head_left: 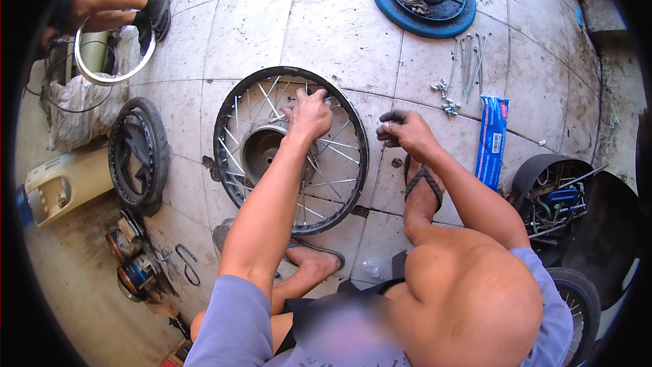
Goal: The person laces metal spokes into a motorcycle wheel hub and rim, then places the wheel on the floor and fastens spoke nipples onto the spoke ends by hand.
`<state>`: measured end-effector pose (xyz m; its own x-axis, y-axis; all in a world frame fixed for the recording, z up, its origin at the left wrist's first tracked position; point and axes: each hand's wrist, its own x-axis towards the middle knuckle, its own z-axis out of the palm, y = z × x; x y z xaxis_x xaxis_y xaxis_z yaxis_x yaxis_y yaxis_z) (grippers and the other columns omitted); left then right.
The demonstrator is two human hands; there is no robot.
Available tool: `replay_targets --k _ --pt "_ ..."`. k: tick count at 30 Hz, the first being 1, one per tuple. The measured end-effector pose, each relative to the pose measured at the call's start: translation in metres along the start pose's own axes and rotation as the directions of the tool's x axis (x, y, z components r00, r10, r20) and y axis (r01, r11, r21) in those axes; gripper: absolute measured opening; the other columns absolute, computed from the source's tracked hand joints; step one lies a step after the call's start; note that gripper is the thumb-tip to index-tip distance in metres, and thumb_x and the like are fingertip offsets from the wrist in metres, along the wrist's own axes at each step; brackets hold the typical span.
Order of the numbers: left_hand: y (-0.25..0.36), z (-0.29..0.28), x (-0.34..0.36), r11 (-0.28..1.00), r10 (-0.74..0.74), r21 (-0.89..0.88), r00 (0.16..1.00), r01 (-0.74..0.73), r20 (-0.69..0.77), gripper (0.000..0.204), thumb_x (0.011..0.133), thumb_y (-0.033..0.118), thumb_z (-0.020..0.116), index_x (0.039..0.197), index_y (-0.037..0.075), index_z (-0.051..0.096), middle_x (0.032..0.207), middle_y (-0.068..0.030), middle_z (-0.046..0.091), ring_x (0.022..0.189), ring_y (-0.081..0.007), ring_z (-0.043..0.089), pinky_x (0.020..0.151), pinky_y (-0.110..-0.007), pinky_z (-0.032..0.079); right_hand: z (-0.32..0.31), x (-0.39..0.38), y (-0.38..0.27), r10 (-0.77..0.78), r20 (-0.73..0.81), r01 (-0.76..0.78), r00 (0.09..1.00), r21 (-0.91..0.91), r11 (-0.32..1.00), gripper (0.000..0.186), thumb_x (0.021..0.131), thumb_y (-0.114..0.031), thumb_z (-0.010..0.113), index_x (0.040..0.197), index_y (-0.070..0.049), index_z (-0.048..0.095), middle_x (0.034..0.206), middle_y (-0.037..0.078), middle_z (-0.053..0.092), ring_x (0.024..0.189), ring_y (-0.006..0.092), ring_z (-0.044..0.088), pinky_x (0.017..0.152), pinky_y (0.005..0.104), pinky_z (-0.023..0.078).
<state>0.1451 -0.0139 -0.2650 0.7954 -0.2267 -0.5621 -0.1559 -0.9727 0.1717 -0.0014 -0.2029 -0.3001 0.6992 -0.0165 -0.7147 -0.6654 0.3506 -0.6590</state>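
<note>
A spoked wheel (358, 183) with a black rim lies flat on the tiles before me, its round grey metal hub (261, 153) left of centre. My left hand (311, 115) reaches over the hub to the far inner side of the rim. Its fingers are bent closed at a spoke (307, 84); their tips are partly hidden. Just beyond the rim's right side hovers my right hand (406, 130), touching no part of the wheel. Thumb and dark-smudged fingers are pinched together there, perhaps on something tiny and pale. Thin silvery spokes cross between hub and rim.
Loose spokes (468, 61) and small metal fittings (445, 98) lie at the right, near a blue packet (492, 141). A tool-filled container (553, 194) stands beyond it. A blue round stand base (424, 24) is ahead. Tyres (139, 156) lean left, near another person's legs (112, 13).
</note>
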Motion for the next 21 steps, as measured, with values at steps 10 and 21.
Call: replay_targets --k 10,21 --pt "0.001 0.027 -0.021 0.96 0.275 0.039 0.961 -0.276 0.036 0.031 0.096 0.024 0.054 0.124 0.019 0.066 0.132 -0.0225 0.046 0.125 -0.0398 0.049 0.104 -0.061 0.03 0.008 0.032 -0.014 -0.168 0.153 0.221 0.974 -0.475 0.852 0.015 0.097 -0.01 0.055 0.107 0.002 0.059 0.095 0.014 0.07 0.08 0.0213 0.071 0.066 0.0351 0.055" --pt "0.005 0.034 -0.021 0.959 0.277 0.057 0.961 -0.277 0.011 0.03 0.095 0.026 0.055 0.12 0.015 0.066 0.129 -0.0216 0.048 0.125 -0.0362 0.049 0.103 -0.056 0.03 0.021 0.065 0.0 -0.599 0.16 0.544 0.785 -0.64 0.543 0.017 0.083 -0.012 0.065 0.095 0.0 0.069 0.085 0.022 0.067 0.081 0.0384 0.068 0.072 0.0426 0.053"
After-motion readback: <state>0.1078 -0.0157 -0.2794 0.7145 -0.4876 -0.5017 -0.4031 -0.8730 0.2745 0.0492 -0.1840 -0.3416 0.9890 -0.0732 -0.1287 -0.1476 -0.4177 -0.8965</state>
